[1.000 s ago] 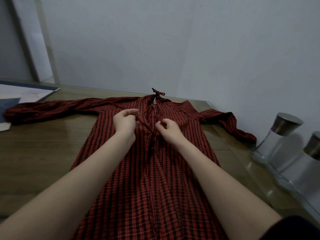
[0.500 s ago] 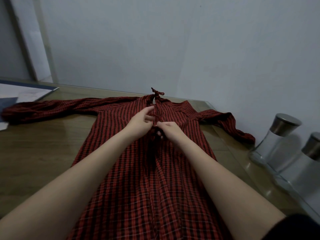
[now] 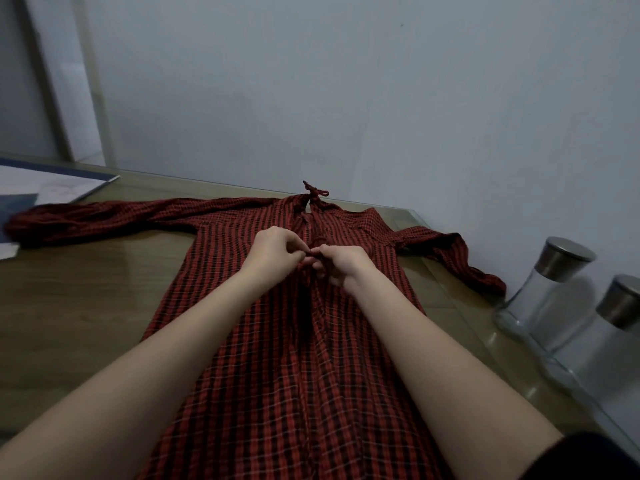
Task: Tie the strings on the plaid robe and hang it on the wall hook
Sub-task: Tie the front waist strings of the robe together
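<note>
The red and black plaid robe [image 3: 277,368] lies flat on the wooden table [image 3: 86,306], sleeves spread to both sides. A tied knot of strings [image 3: 315,192] sits at the collar near the wall. Over the robe's chest, my left hand [image 3: 273,252] and my right hand [image 3: 341,266] meet, fingers pinched on the chest strings [image 3: 312,261]. The strings are mostly hidden between my fingers. No wall hook is in view.
Two glass jars with metal lids [image 3: 543,285] [image 3: 602,337] stand at the table's right edge by the wall. Papers and a dark folder [image 3: 41,192] lie at the far left. A white door frame [image 3: 65,81] rises at the back left.
My hands, apart and pulling a string taut a second ago, have come together over the robe's chest and now pinch the strings close together.
</note>
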A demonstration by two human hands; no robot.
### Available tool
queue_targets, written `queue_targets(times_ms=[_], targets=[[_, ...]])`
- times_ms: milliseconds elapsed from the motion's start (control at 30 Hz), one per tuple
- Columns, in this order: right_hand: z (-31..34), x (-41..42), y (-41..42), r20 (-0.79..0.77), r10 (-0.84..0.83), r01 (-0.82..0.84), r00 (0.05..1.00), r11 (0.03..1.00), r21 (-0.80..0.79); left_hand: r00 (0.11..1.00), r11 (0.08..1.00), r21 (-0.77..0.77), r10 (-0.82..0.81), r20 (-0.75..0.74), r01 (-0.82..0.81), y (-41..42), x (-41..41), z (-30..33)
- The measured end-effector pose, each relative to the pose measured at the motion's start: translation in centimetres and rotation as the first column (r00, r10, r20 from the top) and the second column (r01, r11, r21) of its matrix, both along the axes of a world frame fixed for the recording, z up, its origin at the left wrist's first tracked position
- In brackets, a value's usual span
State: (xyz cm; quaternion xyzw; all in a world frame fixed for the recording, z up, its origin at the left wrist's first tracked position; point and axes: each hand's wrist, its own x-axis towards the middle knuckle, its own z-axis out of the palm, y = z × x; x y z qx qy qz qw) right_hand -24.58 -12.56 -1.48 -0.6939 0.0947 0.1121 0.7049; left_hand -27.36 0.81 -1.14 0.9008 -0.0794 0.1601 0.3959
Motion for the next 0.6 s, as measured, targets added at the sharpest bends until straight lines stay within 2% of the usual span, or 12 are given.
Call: queue_targets(times_ms=[100,167,300,467,600], targets=[[0.6,0.4,0.3,-0.159,-0.006,0.019,0.987,0.997,0.08,0.999,1.0,0.012,-0.004,-0.037,0.005,0.1,-0.2,0.0],[1.0,0.3,0.4,-0.241,0.003,0.044,0.971,0.981,0.191,0.998,1.0,-0.009,-0.008,-0.067,0.007,0.3,-0.3,0.0],[1.3,0.1,0.1,-0.341,-0.007,0.163,0.94,0.888,0.43,0.991,0.998,-0.053,-0.037,-0.13,0.03,0.8,-0.6,-0.9],[0.8,-0.2,0.2,-0.28,0.004,0.095,0.96,0.935,0.341,0.988,0.994,-0.106,-0.046,-0.148,0.03,0.7,-1.0,-1.9],[0.7,-0.4,-0.2,-0.178,0.082,-0.047,0.981,0.981,0.19,0.986,0.994,-0.107,-0.034,-0.161,0.017,0.9,-1.0,-2.4]])
